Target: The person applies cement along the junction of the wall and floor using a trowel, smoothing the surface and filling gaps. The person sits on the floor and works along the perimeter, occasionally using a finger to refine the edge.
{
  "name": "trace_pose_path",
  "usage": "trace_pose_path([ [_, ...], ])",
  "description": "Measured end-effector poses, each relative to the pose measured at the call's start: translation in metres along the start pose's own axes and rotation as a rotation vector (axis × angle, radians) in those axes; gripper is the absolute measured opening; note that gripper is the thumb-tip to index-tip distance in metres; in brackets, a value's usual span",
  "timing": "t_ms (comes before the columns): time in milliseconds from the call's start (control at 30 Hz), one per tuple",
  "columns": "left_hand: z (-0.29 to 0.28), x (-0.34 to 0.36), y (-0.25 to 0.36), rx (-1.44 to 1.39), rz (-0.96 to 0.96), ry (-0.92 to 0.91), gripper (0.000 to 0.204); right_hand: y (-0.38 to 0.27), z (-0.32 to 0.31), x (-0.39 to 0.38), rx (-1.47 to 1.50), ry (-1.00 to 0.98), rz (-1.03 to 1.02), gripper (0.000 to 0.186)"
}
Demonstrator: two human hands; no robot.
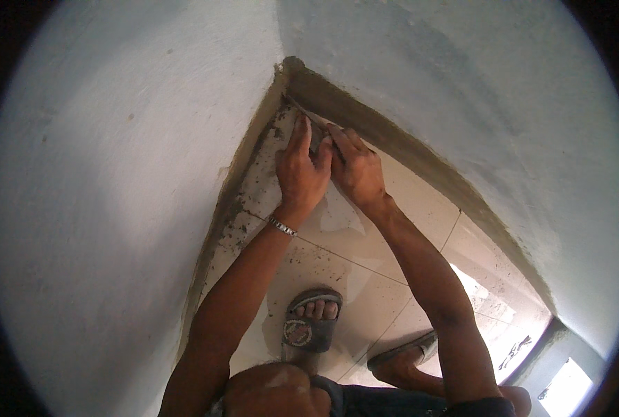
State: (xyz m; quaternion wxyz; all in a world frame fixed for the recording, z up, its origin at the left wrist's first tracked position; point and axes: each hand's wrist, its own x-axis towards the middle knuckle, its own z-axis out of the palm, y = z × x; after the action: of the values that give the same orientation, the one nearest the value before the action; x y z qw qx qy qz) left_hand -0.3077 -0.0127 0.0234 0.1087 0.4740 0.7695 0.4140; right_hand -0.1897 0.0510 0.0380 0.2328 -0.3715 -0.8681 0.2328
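At the floor corner, my left hand (301,172) and my right hand (359,170) are close together with the thumbs and fingers nearly meeting. Between them is a thin, flat greyish piece (316,133), its long narrow edge slanting up toward the corner. My left index finger lies along it, with the thumb pressed in from the side. The right fingers are bent over its other end. Most of the piece is hidden by the hands, so I cannot tell its kind. Beyond it runs a bare brown mortar band (393,132) along the foot of the right wall.
Pale walls (115,174) rise on both sides and meet at the corner. Dark crumbs and grey smears dot the beige floor tiles (347,278), mostly beside the left wall. My sandalled foot (313,321) stands below my hands; the other sandal (400,354) is to the right.
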Motion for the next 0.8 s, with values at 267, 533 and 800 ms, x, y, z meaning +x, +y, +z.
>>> trace_pose_path([
  [267,0.001,-0.011,-0.001,-0.026,-0.075,0.008,0.059,0.008,-0.004,0.004,0.191,-0.013,-0.144,0.038],
  [533,-0.005,-0.008,0.003,-0.095,-0.001,0.009,0.057,-0.003,-0.001,-0.007,0.106,0.018,-0.005,0.038],
  [800,-0.006,-0.001,0.002,0.000,-0.014,-0.034,0.057,-0.010,0.005,-0.007,0.047,0.042,0.032,0.040],
])
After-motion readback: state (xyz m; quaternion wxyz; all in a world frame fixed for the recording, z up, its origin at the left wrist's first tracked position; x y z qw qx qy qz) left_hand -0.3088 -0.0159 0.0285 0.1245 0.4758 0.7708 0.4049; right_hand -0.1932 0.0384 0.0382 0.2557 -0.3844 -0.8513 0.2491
